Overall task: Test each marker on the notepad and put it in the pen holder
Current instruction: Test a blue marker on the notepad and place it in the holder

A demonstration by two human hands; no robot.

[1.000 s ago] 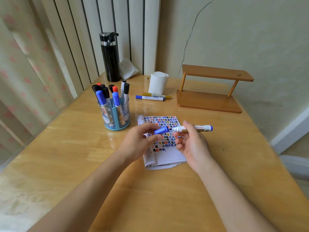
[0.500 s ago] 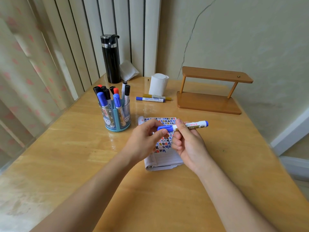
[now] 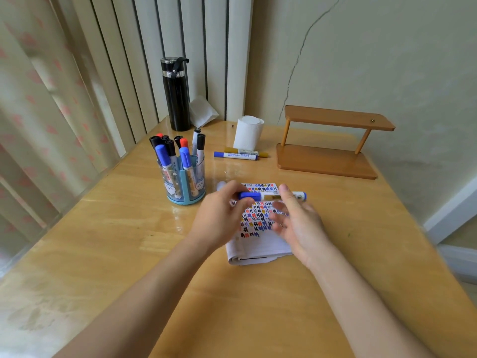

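Note:
A capped blue marker (image 3: 271,196) lies level above the notepad (image 3: 258,244), whose top half is covered in coloured marks. My left hand (image 3: 219,220) pinches its blue cap end. My right hand (image 3: 294,223) is blurred just below the barrel, fingers spread and relaxed, with the thumb near the barrel. The blue pen holder (image 3: 184,182), holding several markers, stands to the left of the pad. A blue marker (image 3: 235,155) and a gold marker (image 3: 246,151) lie on the table beyond.
A black flask (image 3: 175,94) and a crumpled tissue (image 3: 202,111) sit at the back corner. A white paper roll (image 3: 249,131) stands behind the loose markers. A wooden shelf stand (image 3: 327,146) fills the back right. Curtains hang at left.
The cap went onto the blue marker. My right hand has loosened its grip on the barrel and spread its fingers, while my left hand keeps hold of the cap end.

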